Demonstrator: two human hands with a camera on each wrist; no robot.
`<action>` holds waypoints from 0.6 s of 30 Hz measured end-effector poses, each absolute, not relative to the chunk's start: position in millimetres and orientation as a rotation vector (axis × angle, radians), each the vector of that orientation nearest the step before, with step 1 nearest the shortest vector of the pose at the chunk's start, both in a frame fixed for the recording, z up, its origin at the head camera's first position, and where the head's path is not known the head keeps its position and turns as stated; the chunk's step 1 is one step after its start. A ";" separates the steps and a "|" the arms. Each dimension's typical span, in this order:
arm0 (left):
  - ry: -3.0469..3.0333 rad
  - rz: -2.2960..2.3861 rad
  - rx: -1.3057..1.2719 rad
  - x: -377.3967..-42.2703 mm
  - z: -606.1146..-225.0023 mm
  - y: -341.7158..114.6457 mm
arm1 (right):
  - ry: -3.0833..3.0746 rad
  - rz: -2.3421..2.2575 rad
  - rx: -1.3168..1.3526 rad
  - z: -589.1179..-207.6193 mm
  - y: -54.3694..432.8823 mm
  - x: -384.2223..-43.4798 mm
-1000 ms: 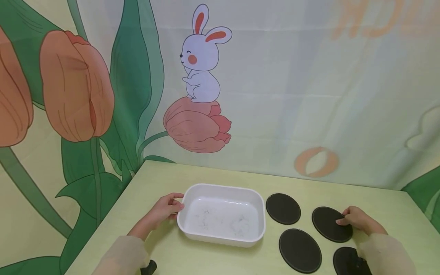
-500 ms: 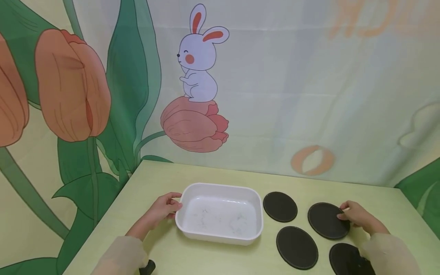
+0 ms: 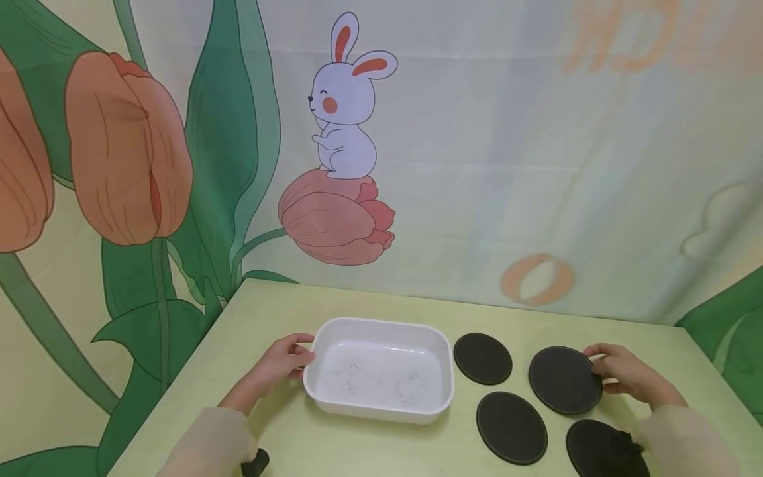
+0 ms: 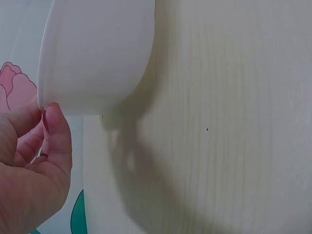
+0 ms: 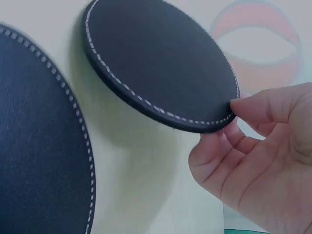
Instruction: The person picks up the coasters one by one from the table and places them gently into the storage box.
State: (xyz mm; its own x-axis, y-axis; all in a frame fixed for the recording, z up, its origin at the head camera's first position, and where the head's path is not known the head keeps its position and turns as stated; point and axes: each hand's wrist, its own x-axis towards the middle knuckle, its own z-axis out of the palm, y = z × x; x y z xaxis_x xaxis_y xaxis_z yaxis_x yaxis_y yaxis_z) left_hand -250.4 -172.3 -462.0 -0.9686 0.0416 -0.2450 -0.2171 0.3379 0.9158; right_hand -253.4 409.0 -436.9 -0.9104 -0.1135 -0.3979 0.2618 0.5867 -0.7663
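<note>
In the head view a white rectangular baking dish [image 3: 381, 412] with rounded corners stands on the table. My left hand [image 3: 279, 363] pinches its left rim; the left wrist view shows the thumb [image 4: 57, 134] on the outside, just under the lip. On the right, my right hand [image 3: 632, 376] holds a round black coaster [image 3: 565, 380] by its right edge. Pale stitching runs around this coaster [image 5: 161, 58]. It tilts, with a shadow on the tabletop below it and fingers on both faces.
Three more black coasters lie close by: one at the back [image 3: 483, 358], one in front [image 3: 511, 428], and one partly behind my right sleeve [image 3: 596, 449]. A printed cloth [image 3: 465, 165] with a rabbit and tulips hangs behind the table [image 3: 357, 450].
The right-hand coaster's edge has come up slightly and its face looks rounder. My right fingers have shifted along and under that edge. My left hand stays at the dish rim.
</note>
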 end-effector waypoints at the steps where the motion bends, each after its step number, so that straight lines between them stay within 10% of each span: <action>1: 2.376 1.682 -0.159 -250.6 -462.3 -172.6 | 2.391 -1.289 0.115 -436.4 409.4 -253.0; 18: 2.374 1.674 -0.149 -252.2 -462.1 -173.5 | 2.047 -1.738 -0.205 -402.4 370.1 -258.5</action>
